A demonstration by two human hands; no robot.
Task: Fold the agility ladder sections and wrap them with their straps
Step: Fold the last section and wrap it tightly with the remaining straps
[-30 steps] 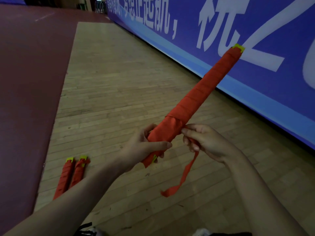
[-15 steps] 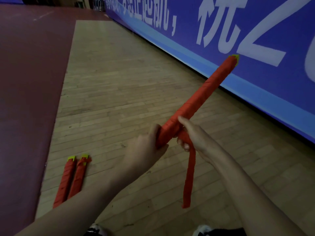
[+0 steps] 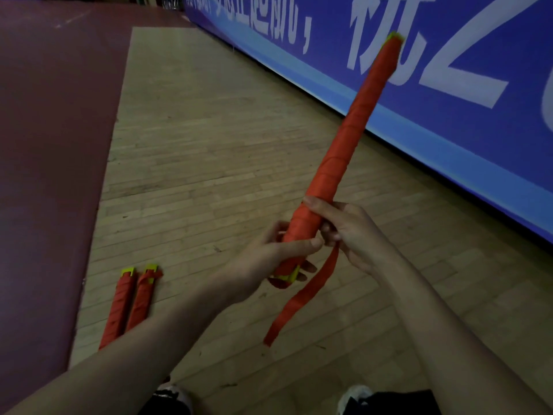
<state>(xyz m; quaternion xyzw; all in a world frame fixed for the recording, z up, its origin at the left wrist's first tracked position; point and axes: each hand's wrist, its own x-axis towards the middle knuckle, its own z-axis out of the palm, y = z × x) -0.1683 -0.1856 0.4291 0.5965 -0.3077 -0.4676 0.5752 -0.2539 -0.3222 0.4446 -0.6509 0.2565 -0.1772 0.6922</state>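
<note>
While the left hand [image 3: 269, 259] clenches its grip on the near end of the ladder bundle [image 3: 338, 163], tilted up, the right hand [image 3: 350, 232] curls round it just above, the loose strap [image 3: 302, 298] hanging beneath its fingers. Two wrapped bundles [image 3: 131, 301] lie on the floor [image 3: 209, 145].

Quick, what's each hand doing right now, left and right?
Left hand: closed, gripping the bundle near its lower end.
Right hand: closed, holding the strap against the bundle.
</note>
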